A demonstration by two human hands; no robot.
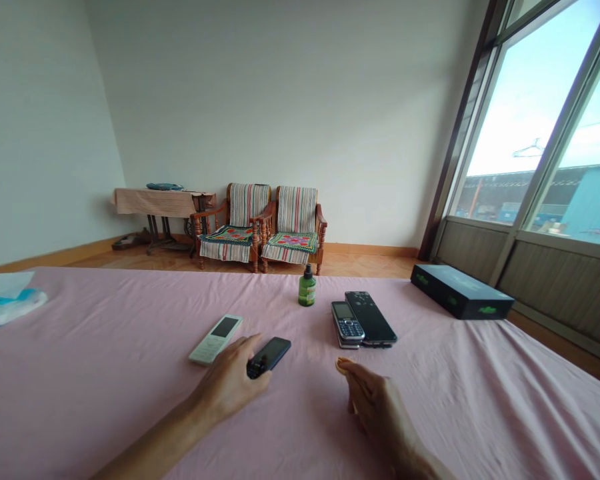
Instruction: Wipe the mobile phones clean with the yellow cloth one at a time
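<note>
A dark keypad mobile phone (275,349) is between the thumb and fingers of my left hand (230,380), low over the pink sheet. Just beyond that hand, a white keypad phone (217,339) lies on the sheet. My right hand (380,407) is closed, its fingertips pinching a small tan, rounded thing (341,365) whose kind I cannot make out; the fingers hide most of it. Ahead of the right hand, another keypad phone (349,323) rests on something flat, beside a larger black phone or case (370,319).
A green bottle (307,291) with a black top stands near the sheet's far edge. To the right lies a black box (460,291); at far left, a white and blue packet (10,300). Beyond are two wooden armchairs (293,220) and a cloth-covered table (155,201).
</note>
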